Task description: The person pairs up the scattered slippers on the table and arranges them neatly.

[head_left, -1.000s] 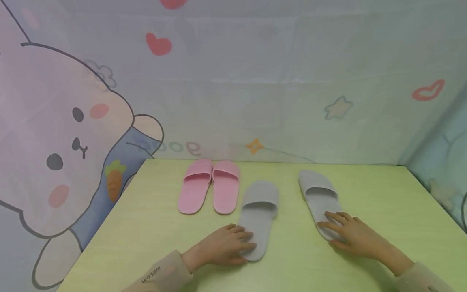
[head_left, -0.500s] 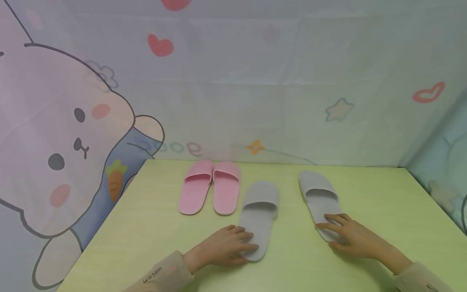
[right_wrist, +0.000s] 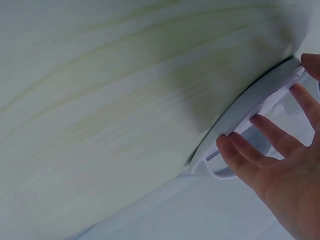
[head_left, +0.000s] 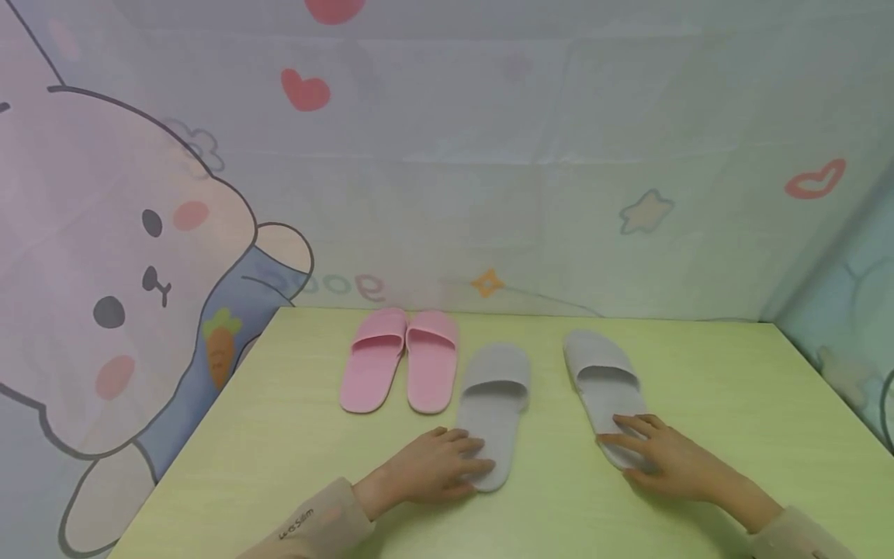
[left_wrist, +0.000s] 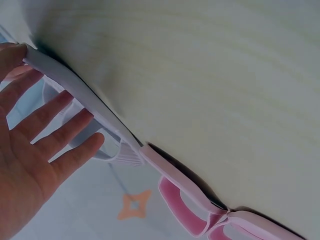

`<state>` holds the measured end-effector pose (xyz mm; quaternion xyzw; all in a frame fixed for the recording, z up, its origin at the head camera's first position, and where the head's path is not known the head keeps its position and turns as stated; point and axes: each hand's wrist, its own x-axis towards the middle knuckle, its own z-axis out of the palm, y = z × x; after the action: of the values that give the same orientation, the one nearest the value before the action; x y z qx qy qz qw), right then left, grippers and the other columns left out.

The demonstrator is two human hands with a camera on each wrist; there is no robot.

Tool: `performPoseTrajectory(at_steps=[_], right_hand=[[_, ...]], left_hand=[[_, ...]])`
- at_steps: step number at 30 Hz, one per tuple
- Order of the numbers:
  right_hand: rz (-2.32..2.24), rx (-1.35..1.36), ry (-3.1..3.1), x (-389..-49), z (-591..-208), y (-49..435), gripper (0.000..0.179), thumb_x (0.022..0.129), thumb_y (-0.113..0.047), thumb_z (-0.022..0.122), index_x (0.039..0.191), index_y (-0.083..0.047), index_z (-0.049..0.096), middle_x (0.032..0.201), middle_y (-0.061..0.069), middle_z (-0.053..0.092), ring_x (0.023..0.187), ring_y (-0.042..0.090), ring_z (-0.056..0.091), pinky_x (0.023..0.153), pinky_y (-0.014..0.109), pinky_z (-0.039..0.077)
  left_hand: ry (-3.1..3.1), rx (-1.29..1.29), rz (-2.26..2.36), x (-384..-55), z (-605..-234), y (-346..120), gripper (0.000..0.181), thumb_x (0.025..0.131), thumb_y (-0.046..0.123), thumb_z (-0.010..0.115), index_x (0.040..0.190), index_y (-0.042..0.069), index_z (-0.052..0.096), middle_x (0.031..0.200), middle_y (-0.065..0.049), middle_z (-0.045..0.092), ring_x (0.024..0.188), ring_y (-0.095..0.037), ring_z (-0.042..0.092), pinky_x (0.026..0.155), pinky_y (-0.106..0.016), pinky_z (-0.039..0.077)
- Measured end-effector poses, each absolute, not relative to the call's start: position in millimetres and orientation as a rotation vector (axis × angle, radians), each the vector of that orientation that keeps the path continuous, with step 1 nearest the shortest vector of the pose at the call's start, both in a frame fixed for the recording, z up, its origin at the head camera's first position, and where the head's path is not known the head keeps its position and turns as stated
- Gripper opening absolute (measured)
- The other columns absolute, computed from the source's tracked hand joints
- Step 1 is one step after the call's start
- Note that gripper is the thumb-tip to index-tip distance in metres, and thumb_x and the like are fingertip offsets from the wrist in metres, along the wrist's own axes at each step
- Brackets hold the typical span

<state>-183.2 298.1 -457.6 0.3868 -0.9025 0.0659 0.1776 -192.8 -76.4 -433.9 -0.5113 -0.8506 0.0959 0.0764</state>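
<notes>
Two grey slippers lie apart on the table, toes pointing away. My left hand point(head_left: 436, 466) rests across the heel half of the left grey slipper point(head_left: 497, 369). In the left wrist view its fingers are spread and fairly straight, touching the slipper along its sole, and the thumb is at the heel end. My right hand point(head_left: 670, 458) lies over the heel half of the right grey slipper point(head_left: 602, 353), which is angled with its toe to the left. The right wrist view has these fingers spread, with fingertips point(right_wrist: 226, 141) against the sole's edge and the thumb at the heel end.
A pair of pink slippers point(head_left: 431, 373) stands side by side at the back left, close to the left grey slipper. The yellow-green table point(head_left: 279, 442) ends at a printed cloth backdrop point(head_left: 433, 202) with a rabbit figure.
The right grey slipper has slid slightly left with my right hand. The left grey slipper has shifted slightly away from me, under my left hand. The pink pair stays put.
</notes>
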Motion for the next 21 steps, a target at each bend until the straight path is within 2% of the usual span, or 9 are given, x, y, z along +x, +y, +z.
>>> performPoseTrajectory(at_steps=[10,21], right_hand=[[0.241,1.088,-2.611,-178.5,-455.8,290.6,0.054,0.069,-0.019,0.072,0.12,-0.021,0.055,0.118,0.019,0.055,0.103,0.036,0.051,0.071,0.048,0.05],[0.201,1.114,-2.611,-177.8,-454.4,284.9,0.058,0.069,-0.019,0.072,0.124,-0.02,0.052,0.119,0.019,0.054,0.102,0.036,0.052,0.071,0.046,0.049]], left_hand=[[-2.571,-1.511,0.261,-194.7,-434.4,-77.3,0.039,0.087,0.041,0.051,0.124,0.032,0.051,0.128,0.001,0.053,0.114,-0.02,0.051,0.088,-0.034,0.047],[-2.588,-1.514,0.232,-198.6,-437.0,-78.3,0.039,0.088,0.041,0.049,0.126,0.031,0.049,0.129,0.0,0.052,0.116,-0.021,0.05,0.088,-0.034,0.047]])
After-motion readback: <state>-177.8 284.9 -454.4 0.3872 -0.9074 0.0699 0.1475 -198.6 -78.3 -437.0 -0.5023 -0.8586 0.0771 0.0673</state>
